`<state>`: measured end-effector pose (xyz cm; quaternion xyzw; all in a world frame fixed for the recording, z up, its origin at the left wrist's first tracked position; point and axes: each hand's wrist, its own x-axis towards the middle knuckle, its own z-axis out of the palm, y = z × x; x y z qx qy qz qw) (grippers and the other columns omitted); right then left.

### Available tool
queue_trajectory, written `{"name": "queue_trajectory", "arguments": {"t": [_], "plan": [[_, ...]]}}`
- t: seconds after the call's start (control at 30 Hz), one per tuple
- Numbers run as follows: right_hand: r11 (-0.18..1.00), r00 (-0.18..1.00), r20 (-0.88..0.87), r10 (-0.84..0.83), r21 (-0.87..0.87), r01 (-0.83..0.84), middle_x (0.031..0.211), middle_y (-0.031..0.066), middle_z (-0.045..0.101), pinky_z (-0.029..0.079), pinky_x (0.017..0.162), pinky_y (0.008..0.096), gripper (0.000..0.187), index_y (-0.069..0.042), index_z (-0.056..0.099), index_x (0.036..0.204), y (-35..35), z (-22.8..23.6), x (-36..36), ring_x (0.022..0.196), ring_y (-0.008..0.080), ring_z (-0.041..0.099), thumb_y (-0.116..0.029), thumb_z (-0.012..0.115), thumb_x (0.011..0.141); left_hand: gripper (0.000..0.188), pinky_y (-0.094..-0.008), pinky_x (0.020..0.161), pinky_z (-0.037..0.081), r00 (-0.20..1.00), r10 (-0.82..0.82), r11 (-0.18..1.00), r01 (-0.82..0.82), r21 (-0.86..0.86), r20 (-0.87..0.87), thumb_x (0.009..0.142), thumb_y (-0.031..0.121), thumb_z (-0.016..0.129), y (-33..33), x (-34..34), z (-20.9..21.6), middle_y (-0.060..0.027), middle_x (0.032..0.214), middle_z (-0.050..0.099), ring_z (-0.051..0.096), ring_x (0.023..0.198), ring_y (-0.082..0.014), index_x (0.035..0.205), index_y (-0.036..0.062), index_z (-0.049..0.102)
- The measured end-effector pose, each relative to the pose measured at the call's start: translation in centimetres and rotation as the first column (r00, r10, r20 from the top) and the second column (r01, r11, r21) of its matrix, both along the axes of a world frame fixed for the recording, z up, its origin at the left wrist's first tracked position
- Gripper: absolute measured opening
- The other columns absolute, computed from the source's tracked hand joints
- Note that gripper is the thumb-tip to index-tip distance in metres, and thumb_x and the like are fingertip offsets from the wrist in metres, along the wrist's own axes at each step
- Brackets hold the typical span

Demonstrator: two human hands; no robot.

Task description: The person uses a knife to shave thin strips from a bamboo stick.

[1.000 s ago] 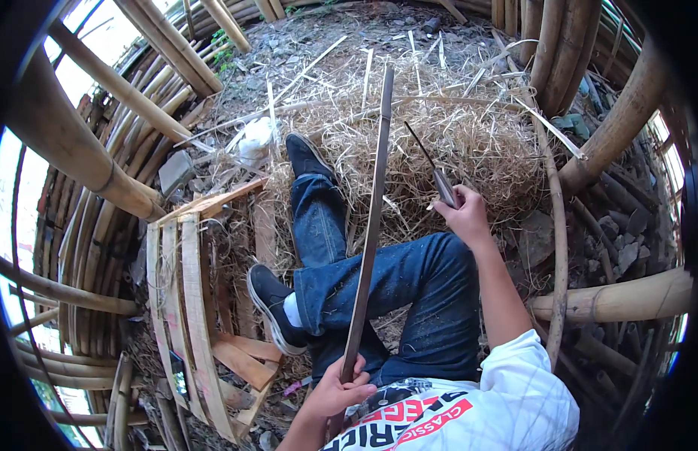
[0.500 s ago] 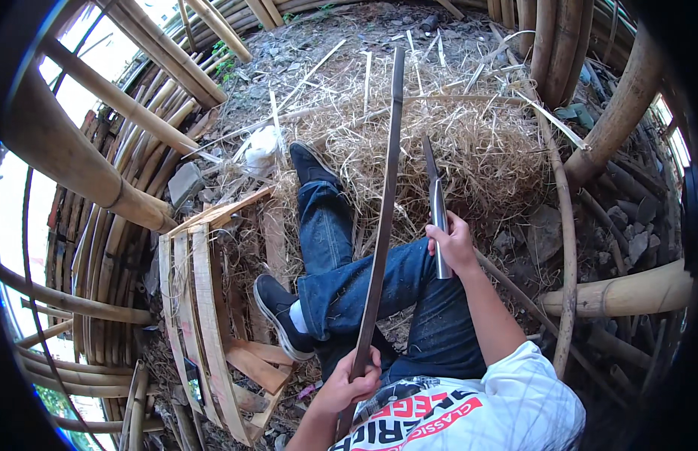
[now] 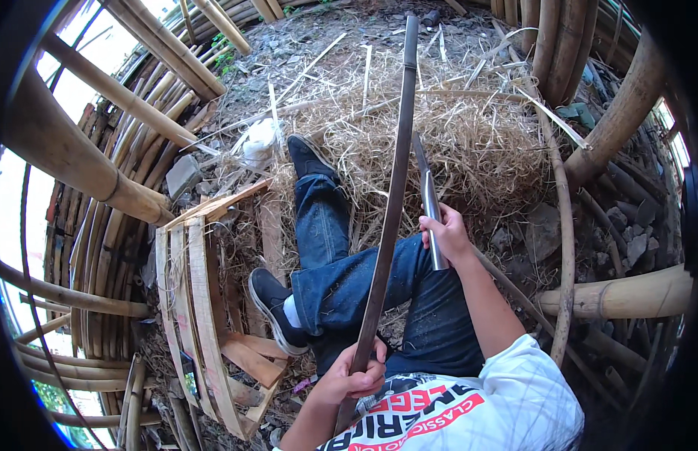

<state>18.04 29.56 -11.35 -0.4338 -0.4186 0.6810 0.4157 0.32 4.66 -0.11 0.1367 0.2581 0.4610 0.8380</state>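
My left hand [image 3: 354, 377] is closed round the lower part of a long dark bamboo strip [image 3: 396, 180], which rises upright in front of me and bows slightly. In my right hand [image 3: 449, 231] is a knife [image 3: 431, 204] with a shiny metal tube handle and a narrow dark blade. The blade points away from me, and its tip lies close beside the strip; whether the two touch I cannot tell. Below both hands are my crossed legs in blue jeans [image 3: 326, 225], with dark shoes [image 3: 274, 304].
A pile of pale bamboo shavings [image 3: 469, 150] covers the ground ahead. A wooden crate [image 3: 202, 316] stands at my left, near a white plastic bag [image 3: 260, 143] and a grey block [image 3: 184, 175]. Bamboo poles [image 3: 612, 113] stand on both sides, with broken stones [image 3: 638, 240] at the right.
The bamboo strip's top has shifted slightly right and up. My right hand has moved a little left, bringing the knife blade closer to the strip.
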Motion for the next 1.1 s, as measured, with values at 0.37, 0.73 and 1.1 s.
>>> {"name": "queue_trajectory", "arguments": {"t": [0.37,0.73,1.1], "plan": [[0.999,0.999,-0.013,0.034,-0.007,-0.034,0.072,0.0044,0.057,0.05,0.044,0.026,0.021,0.002,0.053,0.098,0.1,-0.1,-0.5,0.053,0.0094,0.058,-0.01,0.065,0.086,0.049,-0.0171,0.042,0.025,0.991,-0.013,1.0,0.015,-0.015,0.135,0.08,0.022,0.076,-0.1,-0.1,-0.1,0.0054,0.062,0.035,0.031,0.049,-0.0016,0.106,0.0053,0.037],[0.998,0.999,-0.013,0.043,-0.034,-0.043,0.074,0.0063,0.058,0.05,0.044,0.0268,0.022,0.002,0.053,0.1,0.3,-0.2,-0.6,0.053,0.0104,0.058,-0.011,0.065,0.086,0.05,-0.0178,0.044,0.024,0.989,-0.016,0.999,0.01,0.043,0.145,0.083,0.025,0.074,-0.2,-0.1,0.3,0.0066,0.062,0.034,0.031,0.05,-0.0015,0.111,0.0031,0.04],[0.998,0.999,-0.019,0.034,-0.06,-0.035,0.074,0.0052,0.058,0.051,0.044,0.0265,0.022,0.001,0.054,0.101,0.3,0.1,-0.4,0.053,0.0104,0.058,-0.011,0.065,0.086,0.052,-0.0164,0.045,0.026,0.986,-0.037,0.999,0.03,0.044,0.164,0.079,0.025,0.077,0.2,0.1,1.1,0.0082,0.063,0.034,0.031,0.05,0.0004,0.104,0.0051,0.036]]}}
